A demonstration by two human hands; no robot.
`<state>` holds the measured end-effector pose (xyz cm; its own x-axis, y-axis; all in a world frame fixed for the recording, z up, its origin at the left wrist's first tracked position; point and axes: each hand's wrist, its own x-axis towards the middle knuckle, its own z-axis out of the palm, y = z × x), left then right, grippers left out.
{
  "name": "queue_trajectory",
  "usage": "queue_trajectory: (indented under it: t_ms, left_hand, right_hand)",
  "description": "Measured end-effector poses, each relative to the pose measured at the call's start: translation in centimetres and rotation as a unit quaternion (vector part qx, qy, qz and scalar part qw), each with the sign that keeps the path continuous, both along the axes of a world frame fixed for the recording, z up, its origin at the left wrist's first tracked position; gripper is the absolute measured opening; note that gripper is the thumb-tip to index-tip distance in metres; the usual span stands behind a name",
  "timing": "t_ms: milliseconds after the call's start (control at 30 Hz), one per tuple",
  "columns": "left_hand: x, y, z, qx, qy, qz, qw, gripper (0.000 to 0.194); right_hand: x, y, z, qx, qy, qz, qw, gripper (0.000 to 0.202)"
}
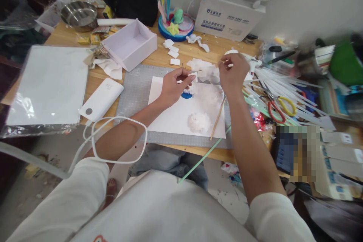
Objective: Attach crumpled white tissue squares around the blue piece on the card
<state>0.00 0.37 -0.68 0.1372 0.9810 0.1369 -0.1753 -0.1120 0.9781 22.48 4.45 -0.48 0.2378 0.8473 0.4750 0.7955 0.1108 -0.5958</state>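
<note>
Between the thumb and fingers of my left hand (176, 86) is a small white piece (193, 77), held over the upper part of a white sheet (170, 121). Just below those fingers a blue round thing (186, 95) with white fluff shows in part. My right hand (233, 70) is raised past the sheet's upper right corner, fingers pinched together; what they hold, if anything, is too small to make out. A white fluffy clump (199, 122) lies on the sheet, with a thin wooden stick (217, 118) to its right.
The sheet rests on a grey cutting mat (132, 87). A power bank (102, 99) with a looped cable lies left, below a white open box (130, 45). Scissors (276, 112) and many white strips (297, 94) lie right. A green stick (202, 159) crosses the front edge.
</note>
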Motion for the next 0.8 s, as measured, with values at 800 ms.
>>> queue_trajectory:
  t_ms: [800]
  left_hand:
    - [-0.5,-1.1,0.0,0.275,0.099,0.027,0.956,0.011]
  right_hand:
    - [-7.4,-10.7,2.8,-0.171,0.563,0.129,0.798,0.019]
